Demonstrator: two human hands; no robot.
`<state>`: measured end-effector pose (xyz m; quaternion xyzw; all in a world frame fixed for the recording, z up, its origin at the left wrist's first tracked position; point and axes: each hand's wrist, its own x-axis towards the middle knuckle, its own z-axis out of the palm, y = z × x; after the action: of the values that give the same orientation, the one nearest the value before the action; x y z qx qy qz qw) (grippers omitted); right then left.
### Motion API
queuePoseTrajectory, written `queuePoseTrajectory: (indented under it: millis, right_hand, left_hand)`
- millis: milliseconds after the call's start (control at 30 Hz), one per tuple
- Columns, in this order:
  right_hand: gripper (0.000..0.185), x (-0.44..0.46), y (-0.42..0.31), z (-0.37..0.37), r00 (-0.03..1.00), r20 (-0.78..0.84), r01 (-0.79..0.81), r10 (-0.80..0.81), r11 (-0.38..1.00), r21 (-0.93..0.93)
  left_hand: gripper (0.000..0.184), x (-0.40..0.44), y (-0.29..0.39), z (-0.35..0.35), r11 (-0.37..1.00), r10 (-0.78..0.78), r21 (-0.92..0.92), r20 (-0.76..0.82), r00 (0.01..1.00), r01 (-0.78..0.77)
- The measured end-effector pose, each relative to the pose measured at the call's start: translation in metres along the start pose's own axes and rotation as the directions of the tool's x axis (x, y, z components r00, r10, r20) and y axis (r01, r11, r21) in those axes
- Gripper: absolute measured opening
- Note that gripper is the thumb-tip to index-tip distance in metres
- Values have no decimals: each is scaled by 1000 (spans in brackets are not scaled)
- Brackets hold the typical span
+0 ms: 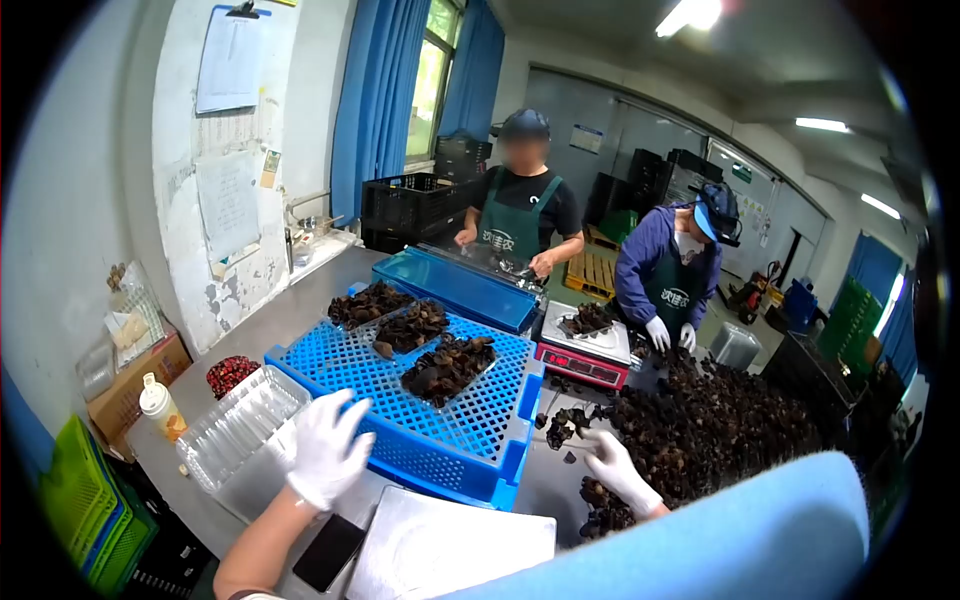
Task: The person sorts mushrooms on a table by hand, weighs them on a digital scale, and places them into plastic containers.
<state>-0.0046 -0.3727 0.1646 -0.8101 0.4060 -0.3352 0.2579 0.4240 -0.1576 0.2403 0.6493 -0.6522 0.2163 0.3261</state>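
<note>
One dark fungus pile by R hand

Pile's just beyond & right; R hand part-curled, can't tell if gripping a pc. L hand spread wide, nothing visibly held, btwn clear trays & blue crate. R forearm mostly hidden by blue shape.

Daylight enters through the window beyond the blue plastic crate, its panes washed pale. Farther off, up to the crate's right, the nearest fluorescent ceiling light burns out to white. Highlights glint on the clear plastic trays left of the crate; the wood ear heap to its right sinks into dark, low-contrast tones. Fisheye distortion bends straight lines, and black vignetting rings the view.
</note>
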Motion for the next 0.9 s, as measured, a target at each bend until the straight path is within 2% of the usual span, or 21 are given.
queuePoseTrajectory:
  millis: [33, 100, 167, 200, 267, 300, 333, 367, 433, 467, 500, 533, 600, 633, 700, 767, 867, 900]
  right_hand:
    - [40, -38, -2, -19, 999, -12, 35, -36, 997, -69]
    - [36, -111, 20, -45, 981, -110, -166, 162, 986, -21]
    - [35, -189, 63, -54, 909, -302, -285, 288, 957, 54]
    - [34, -220, 63, -60, 862, -322, -367, 391, 920, 135]
    - [32, -272, 40, -70, 718, -298, -550, 629, 775, 311]
    - [32, -292, 32, -70, 612, -250, -643, 750, 656, 395]
    - [30, -327, 78, -56, 752, -355, -497, 555, 832, 247]
    - [28, -345, 76, -47, 736, -368, -491, 568, 822, 287]
    - [25, -377, 73, -36, 725, -272, -556, 633, 771, 312]
    - [22, -386, 65, -27, 715, -266, -524, 646, 748, 407]
    - [20, -391, 45, -26, 720, -260, -535, 643, 753, 384]
    - [20, -396, 32, -25, 727, -257, -528, 637, 757, 385]
    - [19, -410, 19, -18, 733, -263, -514, 627, 764, 389]
    - [18, -420, 15, -13, 733, -268, -512, 625, 767, 388]
    - [18, -433, -1, -9, 720, -256, -524, 645, 747, 408]
    - [21, -450, -6, -3, 717, -294, -542, 632, 771, 335]
    - [24, -455, -29, -5, 722, -290, -594, 628, 778, 206]
    - [24, -456, -34, -5, 752, -291, -585, 591, 802, 116]
  left_hand:
    - [54, -17, -9, -17, 997, -31, 72, 23, 999, 29]
    - [50, -53, -31, -40, 905, -221, 364, -38, 975, 219]
    - [33, -94, -68, -44, 820, -327, 460, -114, 938, 341]
    - [33, -102, -82, -49, 819, -319, 470, -104, 942, 329]
    - [21, -113, -99, -57, 894, -416, 244, 134, 900, 377]
    - [21, -110, -99, -55, 906, -385, 213, 50, 922, 366]
    - [21, -107, -101, -55, 886, -445, 177, 65, 893, 429]
    - [21, -104, -104, -55, 861, -503, 140, 80, 861, 490]
    - [21, -91, -110, -61, 801, -596, 70, 178, 783, 594]
    - [24, -92, -125, -57, 819, -573, 99, 190, 797, 565]
    - [23, -90, -141, -55, 772, -617, 47, 298, 729, 634]
    - [22, -94, -155, -52, 770, -600, -31, 305, 740, 637]
    - [20, -107, -194, -34, 767, -550, -186, 304, 778, 615]
    - [21, -106, -187, -37, 818, -546, -37, 265, 795, 574]
    - [18, -110, -166, -27, 886, -411, 205, -67, 909, 416]
    - [15, -105, -109, -42, 935, -229, 224, -216, 949, 277]
    - [11, -106, -12, -60, 988, -42, 137, -200, 979, 70]
    - [11, -114, 19, -58, 995, 27, 96, -190, 981, -8]
